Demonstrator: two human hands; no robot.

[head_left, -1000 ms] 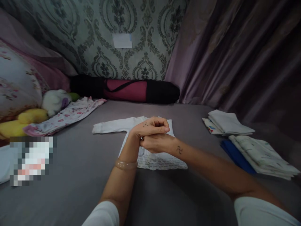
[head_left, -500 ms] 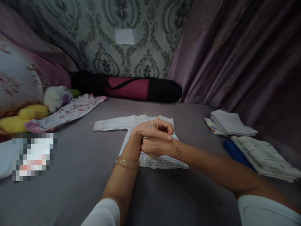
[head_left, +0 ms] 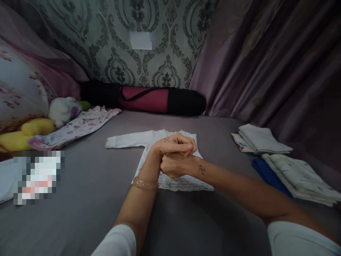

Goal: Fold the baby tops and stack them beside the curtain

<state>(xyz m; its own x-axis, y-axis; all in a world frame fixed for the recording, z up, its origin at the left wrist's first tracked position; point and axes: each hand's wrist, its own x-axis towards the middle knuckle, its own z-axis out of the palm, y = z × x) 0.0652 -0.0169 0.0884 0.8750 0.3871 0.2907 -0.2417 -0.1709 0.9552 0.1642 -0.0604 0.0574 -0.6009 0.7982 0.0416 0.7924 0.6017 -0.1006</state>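
Observation:
A white long-sleeved shirt [head_left: 142, 139] with printed lines of text near its hem lies spread on the grey sheet, its left sleeve stretched out. Over the shirt's middle, my left hand [head_left: 177, 144] rests bent across my right wrist, thumb and fingertips pressed together. My right hand [head_left: 173, 166] is closed in a fist beneath it, pointing left. Both hands hide the centre of the shirt, and the right sleeve does not show. What either hand holds, if anything, cannot be made out.
Folded cloths [head_left: 266, 138] and a patterned folded cloth [head_left: 303, 177] over a blue one [head_left: 271, 177] lie at right. A printed garment [head_left: 77, 128], a yellow plush toy [head_left: 37, 128] and a white one [head_left: 62, 110] are at left. A long black-and-maroon bag [head_left: 145, 99] lies along the wall.
The fingers of my left hand have drawn together, and its thumb has moved slightly up against the fingertips. My right forearm has shifted only a little.

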